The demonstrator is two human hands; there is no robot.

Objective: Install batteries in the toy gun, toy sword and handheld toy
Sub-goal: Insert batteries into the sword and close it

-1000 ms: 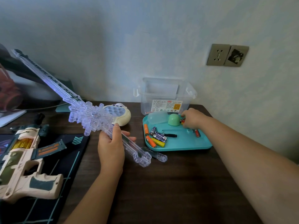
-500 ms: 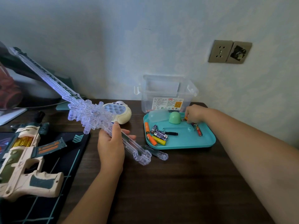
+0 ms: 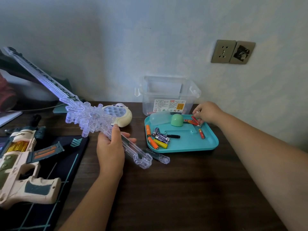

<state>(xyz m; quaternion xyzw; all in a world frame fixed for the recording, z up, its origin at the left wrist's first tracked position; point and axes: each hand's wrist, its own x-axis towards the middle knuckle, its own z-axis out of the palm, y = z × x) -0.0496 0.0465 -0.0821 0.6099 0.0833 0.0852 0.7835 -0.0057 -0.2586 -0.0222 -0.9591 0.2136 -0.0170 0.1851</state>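
My left hand [image 3: 110, 147] grips the handle of the clear toy sword [image 3: 86, 117], whose blade slants up to the far left and glows bluish. The sword's clear battery cover [image 3: 158, 156] lies on the table by the pommel. My right hand [image 3: 207, 112] is over the far right corner of the teal tray [image 3: 210, 145], fingers pinched on a red battery [image 3: 194, 119]. More batteries [image 3: 158, 139], orange, yellow and dark, lie at the tray's left. The cream handheld toy [image 3: 120, 115] rests behind the sword guard. The toy gun [image 3: 21, 165] lies at left on a dark mat.
A clear plastic box [image 3: 167, 95] stands against the wall behind the tray. A green dome [image 3: 177, 120] and a small black screwdriver [image 3: 173, 136] sit in the tray. A wall socket [image 3: 232, 51] is at upper right. Dark objects crowd the far left.
My right hand has lifted slightly at the tray's far corner and now pinches a red battery. The sword and my left hand have hardly moved.
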